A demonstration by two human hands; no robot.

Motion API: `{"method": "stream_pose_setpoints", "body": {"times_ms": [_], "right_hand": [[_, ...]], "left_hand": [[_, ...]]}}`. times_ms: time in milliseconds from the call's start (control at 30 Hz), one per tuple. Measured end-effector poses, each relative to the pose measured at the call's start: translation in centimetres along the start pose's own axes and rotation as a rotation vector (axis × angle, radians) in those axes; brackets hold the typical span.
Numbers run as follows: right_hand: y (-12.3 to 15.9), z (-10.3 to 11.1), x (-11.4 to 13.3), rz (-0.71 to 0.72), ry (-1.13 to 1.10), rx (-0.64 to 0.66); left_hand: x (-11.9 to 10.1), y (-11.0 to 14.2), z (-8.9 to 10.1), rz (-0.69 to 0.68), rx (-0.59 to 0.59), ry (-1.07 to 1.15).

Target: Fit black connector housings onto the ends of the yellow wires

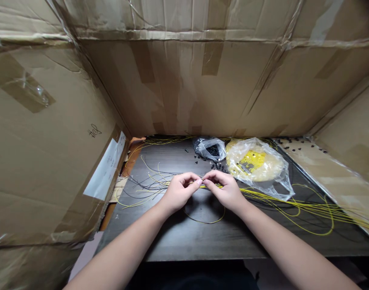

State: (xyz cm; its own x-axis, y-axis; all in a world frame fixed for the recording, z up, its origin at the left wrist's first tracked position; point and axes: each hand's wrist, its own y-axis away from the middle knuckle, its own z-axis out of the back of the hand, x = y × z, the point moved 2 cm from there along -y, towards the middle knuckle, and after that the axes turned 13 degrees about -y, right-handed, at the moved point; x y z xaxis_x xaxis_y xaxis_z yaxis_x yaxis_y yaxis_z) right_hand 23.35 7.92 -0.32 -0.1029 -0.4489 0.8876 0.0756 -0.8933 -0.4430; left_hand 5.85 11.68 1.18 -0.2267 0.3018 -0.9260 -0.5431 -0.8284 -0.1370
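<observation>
Thin wire (208,222), part yellow and part dark, makes a round loop just on the near side of the two hands. Its ends seem to go up to the fingertips, in the middle of the dark table (178,245).

The left hand (180,190) is closed in a pinch, thumb against finger, and the right hand (224,188) is pinched the same way. Their tips meet, or nearly meet. They look to be gripping the wire, but the bit between them is too small for me to tell what else is there.

This looks like fiddly work. To do it well, it helps to pinch close to the tips, so the wire can't bend away. It is good to hold one side still and move the other gently, in a straight line. A hard tug could kink the wire.

A bunch of yellow wires (272,198) runs under the hands and far off to the right, and loose wire ends (154,183) spread out to the left. They could snag, so the loop is best kept free of them.

On the far side are a small bag (201,147) of black bits, a big clear bag (273,169) of yellow bits, and loose black bits (218,166).
</observation>
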Motion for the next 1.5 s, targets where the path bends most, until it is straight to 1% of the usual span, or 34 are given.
{"method": "stream_pose_setpoints", "body": {"times_ms": [167, 300, 400, 467, 533, 600, 667, 700, 767, 933, 1033, 1100, 1233, 1333, 1400, 1500], "right_hand": [[0.1, -0.1, 0.7, 0.051, 0.045, -0.014], [0.0, -0.2, 1.0, 0.065, 0.068, -0.028], [0.0, -0.1, 1.0, 0.074, 0.089, -0.028], [0.0, -0.1, 0.9, 0.102, 0.133, -0.008], [0.0, -0.1, 0.8, 0.145, 0.188, 0.022], [-0.1, 0.0, 0.6, 0.181, 0.232, 0.042], [-0.2, 0.0, 0.5, 0.195, 0.258, 0.045], [-0.2, 0.0, 0.4, 0.195, 0.266, 0.042], [-0.2, 0.0, 0.4, 0.193, 0.273, 0.034], [-0.2, -0.1, 0.6, 0.206, 0.262, 0.008], [-0.2, -0.1, 0.7, 0.21, 0.253, -0.01], [-0.1, -0.2, 0.8, 0.211, 0.246, -0.024], [0.0, -0.1, 1.1, 0.223, 0.236, -0.043], [0.0, 0.4, 1.3, 0.25, 0.24, -0.073], [0.0, 1.0, 1.4, 0.261, 0.23, -0.14], [0.1, 2.0, 1.5, 0.241, 0.163, -0.25]], "left_hand": [[-0.2, 0.2, -0.2, -0.012, -0.006, -0.058], [-0.1, 0.3, -0.3, -0.017, -0.026, -0.111], [0.0, 0.3, -0.3, -0.052, -0.067, -0.238], [-0.1, 0.4, -0.1, -0.122, -0.126, -0.406], [-0.1, 0.5, 0.0, -0.225, -0.175, -0.581], [-0.1, 0.7, 0.0, -0.331, -0.19, -0.703], [-0.1, 0.8, 0.0, -0.408, -0.188, -0.772], [-0.1, 0.8, -0.1, -0.426, -0.191, -0.792], [-0.2, 0.9, -0.1, -0.419, -0.215, -0.806], [-0.5, 0.7, -0.1, -0.306, -0.277, -0.752], [-0.5, 0.7, 0.0, -0.289, -0.306, -0.725], [-0.5, 0.8, 0.0, -0.319, -0.325, -0.722], [-0.7, 1.3, 0.0, -0.472, -0.375, -0.764], [-0.8, 1.7, 0.1, -0.562, -0.418, -0.851], [-0.8, 1.8, 0.2, -0.603, -0.457, -0.925], [-0.7, 2.0, 0.2, -0.648, -0.516, -1.022]]}}
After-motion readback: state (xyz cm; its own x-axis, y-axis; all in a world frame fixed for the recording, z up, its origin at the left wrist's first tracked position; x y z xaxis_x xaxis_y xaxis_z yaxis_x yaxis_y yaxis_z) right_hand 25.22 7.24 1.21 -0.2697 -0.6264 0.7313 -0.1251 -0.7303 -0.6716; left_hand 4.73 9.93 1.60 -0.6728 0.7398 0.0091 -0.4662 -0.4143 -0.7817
